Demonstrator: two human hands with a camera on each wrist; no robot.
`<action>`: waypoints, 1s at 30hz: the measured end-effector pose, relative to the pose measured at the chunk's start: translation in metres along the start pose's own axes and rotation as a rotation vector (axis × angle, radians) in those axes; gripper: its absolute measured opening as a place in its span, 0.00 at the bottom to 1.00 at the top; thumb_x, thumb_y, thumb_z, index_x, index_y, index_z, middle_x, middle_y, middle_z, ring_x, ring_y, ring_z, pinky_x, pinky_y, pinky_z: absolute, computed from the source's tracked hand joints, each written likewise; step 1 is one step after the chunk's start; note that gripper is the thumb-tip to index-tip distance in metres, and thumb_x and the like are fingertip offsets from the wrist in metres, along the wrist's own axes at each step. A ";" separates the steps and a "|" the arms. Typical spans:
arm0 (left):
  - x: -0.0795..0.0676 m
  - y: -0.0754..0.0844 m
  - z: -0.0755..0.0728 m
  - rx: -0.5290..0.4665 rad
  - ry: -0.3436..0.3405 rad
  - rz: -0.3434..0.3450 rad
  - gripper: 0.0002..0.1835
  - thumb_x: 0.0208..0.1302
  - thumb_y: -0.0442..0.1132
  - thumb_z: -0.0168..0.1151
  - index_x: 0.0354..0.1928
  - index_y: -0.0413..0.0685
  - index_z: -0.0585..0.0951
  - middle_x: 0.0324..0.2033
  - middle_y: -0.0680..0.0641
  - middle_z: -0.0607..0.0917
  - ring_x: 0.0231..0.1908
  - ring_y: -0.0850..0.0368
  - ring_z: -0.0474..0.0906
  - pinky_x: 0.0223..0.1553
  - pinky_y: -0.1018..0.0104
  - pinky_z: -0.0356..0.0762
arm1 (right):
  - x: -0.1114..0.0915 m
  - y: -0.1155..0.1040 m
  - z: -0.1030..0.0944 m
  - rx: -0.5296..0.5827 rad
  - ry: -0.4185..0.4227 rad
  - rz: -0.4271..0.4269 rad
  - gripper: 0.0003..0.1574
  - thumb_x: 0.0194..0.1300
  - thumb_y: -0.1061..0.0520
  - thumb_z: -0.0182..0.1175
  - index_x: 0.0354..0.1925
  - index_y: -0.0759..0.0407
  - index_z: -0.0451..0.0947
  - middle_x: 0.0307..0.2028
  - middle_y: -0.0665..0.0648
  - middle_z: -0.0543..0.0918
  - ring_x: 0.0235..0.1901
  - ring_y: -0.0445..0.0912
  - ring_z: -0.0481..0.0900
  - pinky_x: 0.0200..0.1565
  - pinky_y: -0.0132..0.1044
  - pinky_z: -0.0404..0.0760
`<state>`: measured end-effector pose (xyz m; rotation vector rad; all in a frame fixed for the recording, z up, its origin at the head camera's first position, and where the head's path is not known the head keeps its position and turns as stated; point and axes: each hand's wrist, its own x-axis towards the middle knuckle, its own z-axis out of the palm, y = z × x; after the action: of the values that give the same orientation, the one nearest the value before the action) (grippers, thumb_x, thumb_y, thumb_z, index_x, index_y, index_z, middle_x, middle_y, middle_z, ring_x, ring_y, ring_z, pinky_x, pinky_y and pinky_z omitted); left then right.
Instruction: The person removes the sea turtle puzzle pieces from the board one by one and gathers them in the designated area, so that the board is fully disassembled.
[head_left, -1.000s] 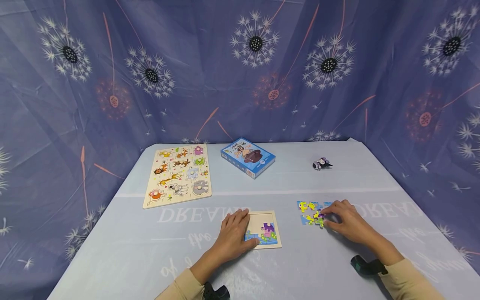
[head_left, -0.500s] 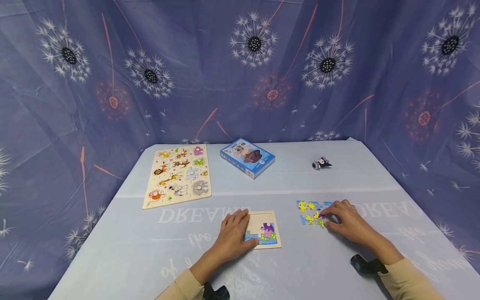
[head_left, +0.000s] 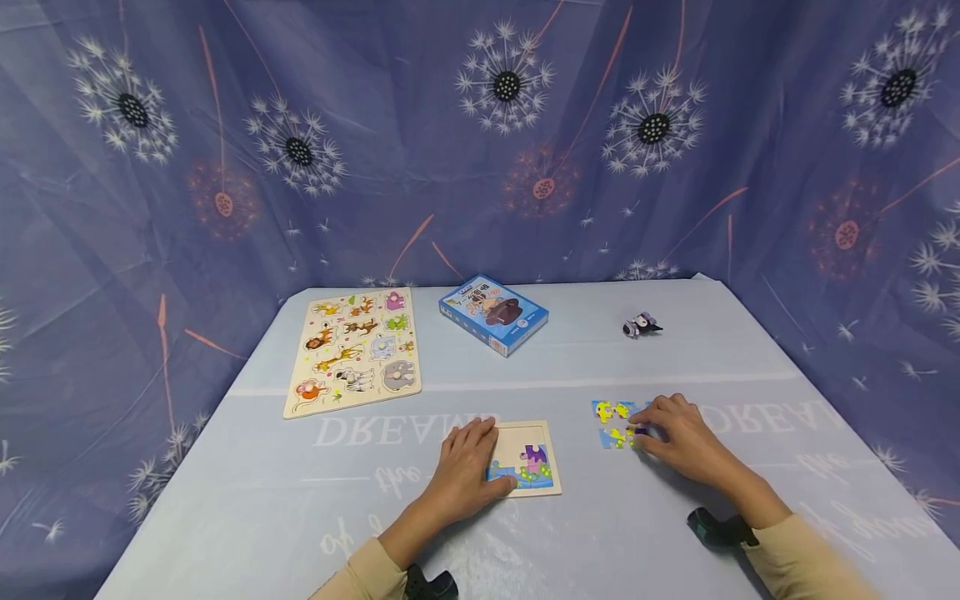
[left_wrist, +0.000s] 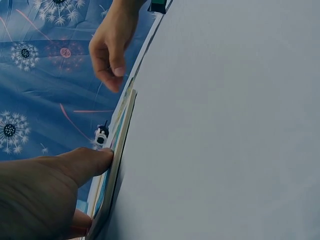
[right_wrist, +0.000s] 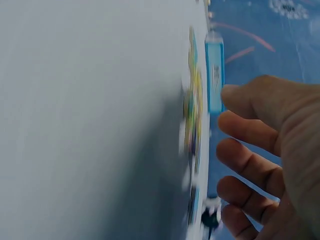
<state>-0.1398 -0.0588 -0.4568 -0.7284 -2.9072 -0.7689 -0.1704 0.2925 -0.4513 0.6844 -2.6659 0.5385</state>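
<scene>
Tray (head_left: pixel 512 443) between five and six o'clock in head view, pressed beneath relaxed left hand (head_left: pixel 468 468) — loose pieces (head_left: pixel 617 438) near four, just beside right hand (head_left: pixel 686 442), loosely parted, no piece seen in grip. Pinch one by its edges — lift level.

Gap between tray (head_left: pixel 513 443) and pieces (head_left: pixel 617 437), right fingers (head_left: pixel 654 410) possibly blocking some

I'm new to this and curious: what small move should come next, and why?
Perhaps lower the right hand and pinch one of the loose puzzle pieces: it hovers over them, apparently holding nothing, while the left hand rests on the puzzle frame, whose visible upper part is unfilled.
</scene>
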 end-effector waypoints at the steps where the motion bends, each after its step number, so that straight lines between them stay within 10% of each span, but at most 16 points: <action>1: 0.000 0.000 0.000 -0.005 0.003 0.001 0.40 0.54 0.55 0.63 0.63 0.36 0.69 0.66 0.40 0.67 0.68 0.42 0.58 0.66 0.41 0.52 | 0.003 -0.005 0.002 0.002 0.001 -0.006 0.14 0.47 0.58 0.71 0.37 0.53 0.84 0.32 0.46 0.78 0.34 0.38 0.64 0.36 0.36 0.59; 30: 0.017 0.016 0.012 0.054 -0.033 0.027 0.41 0.54 0.59 0.62 0.64 0.39 0.68 0.66 0.42 0.67 0.68 0.44 0.59 0.67 0.41 0.52 | 0.043 -0.087 0.045 0.095 -0.199 -0.089 0.14 0.50 0.49 0.70 0.38 0.47 0.83 0.34 0.44 0.77 0.38 0.38 0.65 0.42 0.37 0.66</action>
<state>-0.1465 -0.0334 -0.4573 -0.7808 -2.9279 -0.6790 -0.1714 0.1850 -0.4491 0.9236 -2.7895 0.6055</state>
